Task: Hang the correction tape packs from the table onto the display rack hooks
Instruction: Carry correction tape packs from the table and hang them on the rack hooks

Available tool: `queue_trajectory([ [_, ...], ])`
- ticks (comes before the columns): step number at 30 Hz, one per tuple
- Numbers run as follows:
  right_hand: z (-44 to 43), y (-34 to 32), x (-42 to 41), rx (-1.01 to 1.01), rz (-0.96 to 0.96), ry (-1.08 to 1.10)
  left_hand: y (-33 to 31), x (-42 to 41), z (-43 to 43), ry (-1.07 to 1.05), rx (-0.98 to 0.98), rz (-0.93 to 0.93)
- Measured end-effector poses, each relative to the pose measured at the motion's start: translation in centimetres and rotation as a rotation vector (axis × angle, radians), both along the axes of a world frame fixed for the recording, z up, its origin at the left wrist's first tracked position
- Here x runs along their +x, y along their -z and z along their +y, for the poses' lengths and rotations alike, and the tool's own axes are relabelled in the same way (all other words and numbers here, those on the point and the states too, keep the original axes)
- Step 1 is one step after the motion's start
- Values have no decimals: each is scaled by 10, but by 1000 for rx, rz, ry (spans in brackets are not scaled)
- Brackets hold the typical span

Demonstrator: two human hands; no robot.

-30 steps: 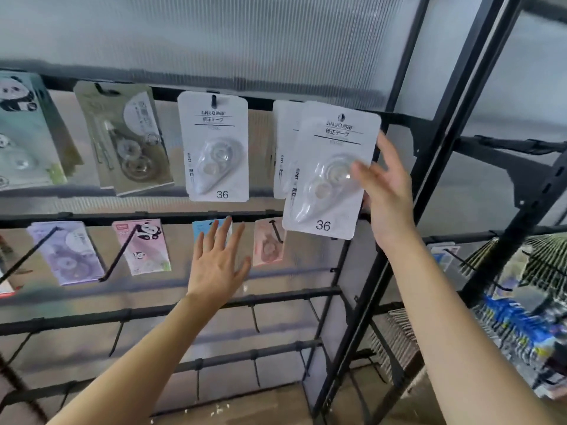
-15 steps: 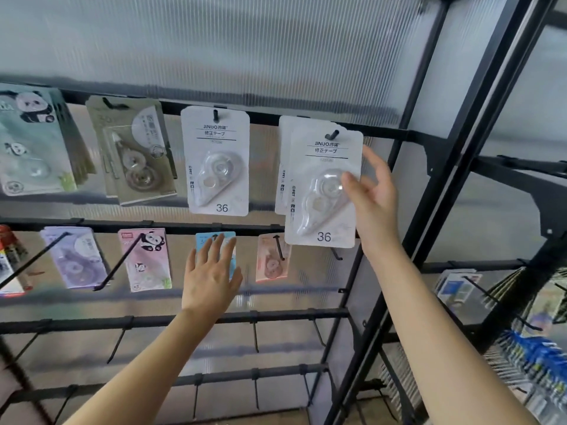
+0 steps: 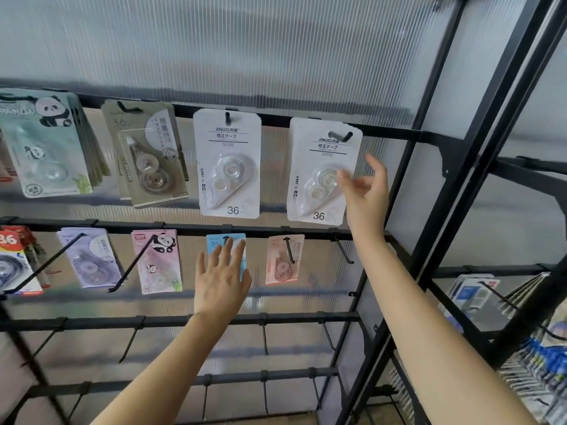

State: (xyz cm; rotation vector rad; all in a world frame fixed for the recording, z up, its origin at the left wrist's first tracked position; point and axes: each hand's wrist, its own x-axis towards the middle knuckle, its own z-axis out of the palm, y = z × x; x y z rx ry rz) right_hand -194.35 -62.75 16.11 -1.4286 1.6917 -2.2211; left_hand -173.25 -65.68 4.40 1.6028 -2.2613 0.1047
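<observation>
Now the white correction tape pack [image 3: 322,148] hangs on a black hook [image 3: 340,137] of the top rail [image 3: 389,131] of the display rack, and nearly upright. The right hand [image 3: 365,191] is at the 3 o'clock side of this pack. Its thumb tip touches the clear bubble on the front, while the other fingers are loosely bent and apart, just beside the card's edge and not closed around it.

At about 7 o'clock from the pack, lower down, the left hand [image 3: 222,277] is raised with the fingers straight and a little spread. It is in front of a small blue pack [image 3: 214,240] on the second rail [image 3: 190,230]; I cannot tell if it touches it. A second white pack [image 3: 228,167] hangs at 9 o'clock of the first one. A pink pack [image 3: 283,259] hangs at 3 o'clock of the blue one.
</observation>
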Motion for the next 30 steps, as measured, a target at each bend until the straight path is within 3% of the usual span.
queue_trajectory([
  [7,34,32,12,93,131,44,-2,2,-1,19,-3,-123],
  [12,74,75,25,292,260,45,-1,3,0,41,19,-94],
  [17,107,107,38,439,451,96,-4,13,22,88,-12,-201],
  [20,125,120,51,623,563,91,9,35,52,164,-58,-163],
  [30,228,172,165,1175,853,16,70,157,175,127,147,-191],
])
